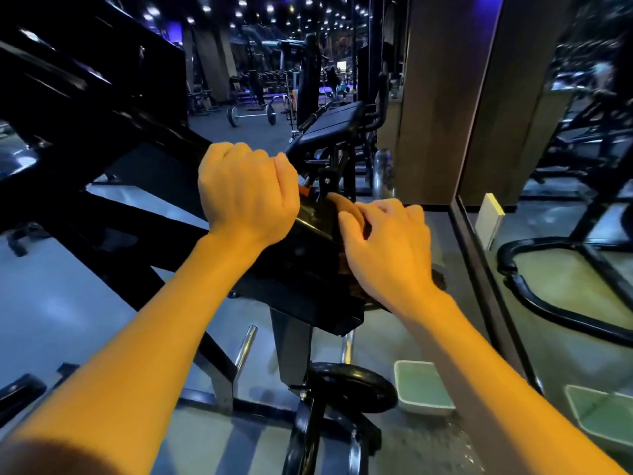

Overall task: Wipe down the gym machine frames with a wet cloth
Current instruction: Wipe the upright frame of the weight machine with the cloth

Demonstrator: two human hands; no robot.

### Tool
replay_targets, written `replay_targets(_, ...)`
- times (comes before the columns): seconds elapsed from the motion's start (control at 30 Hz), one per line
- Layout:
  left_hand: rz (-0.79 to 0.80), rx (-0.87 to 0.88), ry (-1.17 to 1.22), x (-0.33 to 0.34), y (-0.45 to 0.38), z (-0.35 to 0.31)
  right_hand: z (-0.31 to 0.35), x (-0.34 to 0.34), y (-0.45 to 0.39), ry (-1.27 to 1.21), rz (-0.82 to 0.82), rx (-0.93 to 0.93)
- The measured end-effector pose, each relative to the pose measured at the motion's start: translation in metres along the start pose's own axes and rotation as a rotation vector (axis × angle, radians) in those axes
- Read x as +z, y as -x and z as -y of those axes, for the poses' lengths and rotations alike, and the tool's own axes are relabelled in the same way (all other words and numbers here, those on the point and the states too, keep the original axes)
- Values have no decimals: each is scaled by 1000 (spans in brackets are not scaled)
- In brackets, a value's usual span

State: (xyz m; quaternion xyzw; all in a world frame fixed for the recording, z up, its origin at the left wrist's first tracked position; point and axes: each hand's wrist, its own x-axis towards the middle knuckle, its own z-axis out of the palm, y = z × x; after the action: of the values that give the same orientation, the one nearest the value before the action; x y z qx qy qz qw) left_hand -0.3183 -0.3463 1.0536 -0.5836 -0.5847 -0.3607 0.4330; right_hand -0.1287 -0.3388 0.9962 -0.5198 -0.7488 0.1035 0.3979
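At centre frame, the left hand (246,197) is clenched over the top edge of the black machine frame (301,265). The right hand (387,241) presses a dark brown cloth (346,205) against the frame's right edge, fingers curled over it. Open grey floor (68,303) lies left; a mirror wall (565,200) bounds the right. A white basin (423,387) sits on the floor below, beside a weight plate (352,382).
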Motion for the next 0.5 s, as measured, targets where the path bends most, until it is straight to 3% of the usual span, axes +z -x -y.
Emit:
replay_targets(0.13,-31,7,-5,4,1,3,37,24,-1,-177,-142,14)
replay_targets(0.23,-59,19,-12,4,1,2,58,34,-12,-186,-147,7)
replay_targets(0.5,-79,3,9,6,3,2,-6,10,10,-258,-75,101)
